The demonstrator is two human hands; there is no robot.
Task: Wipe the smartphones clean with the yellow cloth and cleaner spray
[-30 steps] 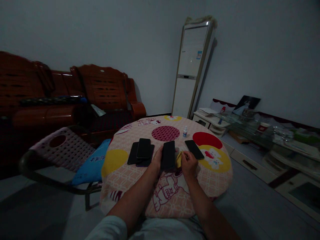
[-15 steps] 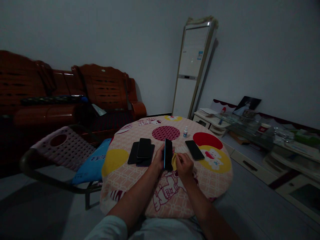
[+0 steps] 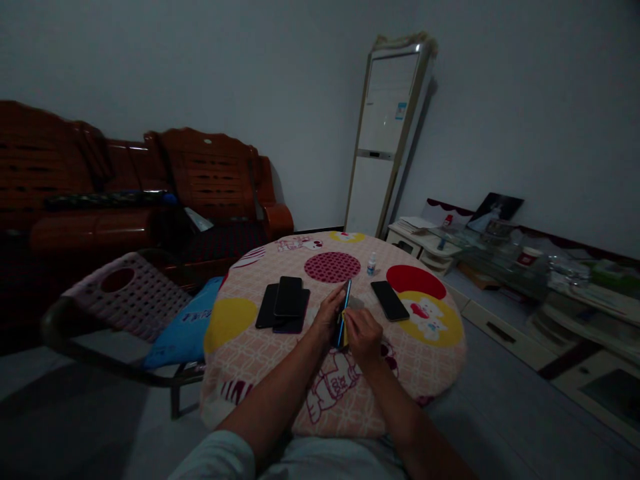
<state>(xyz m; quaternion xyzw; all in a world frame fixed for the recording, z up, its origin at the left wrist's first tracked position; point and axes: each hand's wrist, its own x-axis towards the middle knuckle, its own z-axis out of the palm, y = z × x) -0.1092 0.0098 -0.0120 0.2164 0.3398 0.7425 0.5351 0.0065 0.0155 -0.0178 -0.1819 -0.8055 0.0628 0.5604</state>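
Note:
My left hand (image 3: 327, 315) is closed around a dark smartphone (image 3: 344, 313) with a blue edge, held nearly edge-on above the table. In the fingers of my right hand (image 3: 365, 333) is a small yellow cloth (image 3: 345, 337), mostly hidden by them and pressed against the phone's right side. A stack of dark phones (image 3: 289, 297) lies on the left, apart from my left hand. To the right of my hands, another black phone (image 3: 389, 300) lies flat. A small white bottle (image 3: 371, 264) with a blue label stands upright beyond it.
A patterned cloth covers the round table (image 3: 280, 257). At the left is a chair (image 3: 107, 293) with a blue cushion (image 3: 185, 327), and behind it a wooden sofa (image 3: 210, 173). A tall air conditioner (image 3: 383, 133) stands in the corner; a cluttered low cabinet (image 3: 500, 320) runs along the right.
The phone in my left hand has turned from showing its dark screen to nearly edge-on. My right hand has shifted slightly left, bringing the yellow cloth against it.

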